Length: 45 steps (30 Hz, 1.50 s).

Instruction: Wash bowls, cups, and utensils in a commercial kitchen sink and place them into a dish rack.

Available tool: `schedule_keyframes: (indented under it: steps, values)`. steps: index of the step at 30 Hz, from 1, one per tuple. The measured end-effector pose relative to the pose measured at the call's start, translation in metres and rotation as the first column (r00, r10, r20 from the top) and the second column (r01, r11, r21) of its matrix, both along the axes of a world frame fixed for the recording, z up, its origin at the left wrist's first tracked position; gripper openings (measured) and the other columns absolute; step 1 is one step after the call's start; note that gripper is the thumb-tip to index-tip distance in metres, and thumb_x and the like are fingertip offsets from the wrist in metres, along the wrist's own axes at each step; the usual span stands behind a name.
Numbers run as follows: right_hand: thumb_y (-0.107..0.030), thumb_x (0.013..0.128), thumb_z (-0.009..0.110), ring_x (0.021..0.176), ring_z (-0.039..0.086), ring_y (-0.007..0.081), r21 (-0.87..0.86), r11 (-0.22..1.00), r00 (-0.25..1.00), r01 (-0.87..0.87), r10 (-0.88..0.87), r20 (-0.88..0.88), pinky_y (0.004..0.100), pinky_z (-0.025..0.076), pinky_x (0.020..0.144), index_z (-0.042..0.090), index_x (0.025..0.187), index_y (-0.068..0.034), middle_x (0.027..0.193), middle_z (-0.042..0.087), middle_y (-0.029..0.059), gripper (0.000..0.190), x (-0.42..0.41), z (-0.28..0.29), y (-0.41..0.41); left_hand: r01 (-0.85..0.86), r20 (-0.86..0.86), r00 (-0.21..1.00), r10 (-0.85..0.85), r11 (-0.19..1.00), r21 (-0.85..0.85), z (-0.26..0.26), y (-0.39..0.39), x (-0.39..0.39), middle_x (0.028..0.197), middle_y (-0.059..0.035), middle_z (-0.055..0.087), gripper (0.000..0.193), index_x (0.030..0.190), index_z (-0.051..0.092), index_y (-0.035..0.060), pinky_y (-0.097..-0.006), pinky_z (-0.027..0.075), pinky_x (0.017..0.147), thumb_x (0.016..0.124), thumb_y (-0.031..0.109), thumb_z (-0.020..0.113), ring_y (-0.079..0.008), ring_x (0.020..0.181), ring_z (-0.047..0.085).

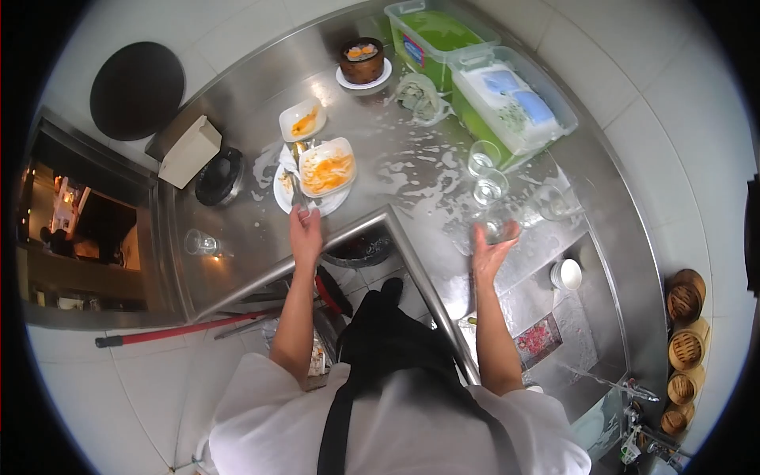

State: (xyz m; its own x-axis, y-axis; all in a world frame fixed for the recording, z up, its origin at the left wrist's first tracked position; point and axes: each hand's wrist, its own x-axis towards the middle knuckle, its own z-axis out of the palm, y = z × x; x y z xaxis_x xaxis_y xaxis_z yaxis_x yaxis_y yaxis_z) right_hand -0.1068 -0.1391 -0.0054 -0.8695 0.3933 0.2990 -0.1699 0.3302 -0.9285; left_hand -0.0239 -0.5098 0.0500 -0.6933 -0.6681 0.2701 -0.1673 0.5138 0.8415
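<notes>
My left hand (pixel 306 234) is at the front rim of a white round plate (pixel 336 203), its fingers on the end of metal cutlery (pixel 296 189). A white square bowl (pixel 327 168) smeared with orange sauce rests on that plate, beside a crumpled napkin (pixel 288 159). Just behind is a smaller sauce-stained bowl (pixel 303 120). Over the wet steel counter, my right hand (pixel 494 249) has its thumb and fingers on either side of a clear drinking glass (pixel 500 215). Two more glasses, one nearer (pixel 490 187) and one farther (pixel 484 158), stand beyond it.
Two plastic tubs, one of green liquid (pixel 442 32) and one foamy with blue sponges (pixel 510 101), stand at the back right near a wet cloth (pixel 418 98). A sink (pixel 579 338) with running water lies right. A wooden steamer (pixel 362 65) and a lone glass (pixel 200 243) are also on the counter.
</notes>
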Motion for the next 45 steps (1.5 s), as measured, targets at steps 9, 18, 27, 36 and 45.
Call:
schedule_keyframes:
  steps: [9,18,27,36,45]
  values:
    - [-0.015,0.084,0.068,0.122,0.051,0.0367,0.237,0.897,0.834,-0.372,0.212,0.509,0.0403,0.045,0.100,0.050,0.129,-0.005,0.135,0.046,0.0221,0.050,0.092,0.001,0.023,0.107,0.107,0.938,-0.329,0.571,0.814,-0.074,-0.121,-0.091,0.115,-0.0106,0.061,0.042,0.121,0.053,-0.0020,-0.0367,0.056,0.083,0.082,0.006,0.066,-0.0221,0.102,0.061]
    - [-0.024,0.086,0.068,0.099,0.066,0.0273,0.153,0.988,0.588,-0.026,-0.109,0.801,0.0359,0.051,0.086,0.061,0.121,-0.006,0.109,0.065,0.0169,0.040,0.224,-0.068,0.203,0.285,0.081,0.854,-0.515,0.592,0.754,0.024,-0.102,-0.055,0.139,-0.0110,0.048,0.067,0.141,0.040,0.0058,-0.0424,0.039,0.104,0.080,0.004,0.067,-0.0244,0.126,0.048]
    - [-0.037,0.077,0.070,0.108,0.061,0.0360,0.340,0.919,0.023,-0.199,-0.342,0.939,0.0456,0.051,0.088,0.066,0.113,-0.010,0.119,0.062,0.0196,0.045,0.372,-0.147,0.435,0.437,-0.165,0.604,-0.780,0.152,0.886,0.077,0.172,0.039,0.129,-0.0165,0.054,0.066,0.135,0.043,-0.0050,-0.0435,0.045,0.102,0.073,0.004,0.064,-0.0304,0.119,0.054]
    - [-0.021,0.074,0.069,0.111,0.058,0.0334,0.262,0.914,0.425,-0.309,-0.114,0.898,0.0428,0.046,0.096,0.065,0.114,-0.011,0.116,0.062,0.0163,0.042,0.404,-0.211,0.448,-0.132,-0.021,0.380,-0.925,-0.076,0.988,0.027,0.439,0.153,0.139,-0.0197,0.048,0.071,0.140,0.038,-0.0027,-0.0540,0.039,0.108,0.071,0.001,0.057,-0.0380,0.129,0.046]
    - [-0.013,0.084,0.058,0.093,0.065,0.0286,-0.064,0.989,0.763,-0.136,0.146,0.630,0.0397,0.050,0.081,0.068,0.101,-0.004,0.100,0.068,0.0161,0.022,0.388,-0.183,0.372,0.073,-0.093,0.194,-0.977,-0.080,0.994,-0.114,0.653,0.138,0.138,-0.0189,0.045,0.071,0.140,0.033,0.0054,-0.0553,0.047,0.101,0.072,-0.006,0.049,-0.0374,0.127,0.048]
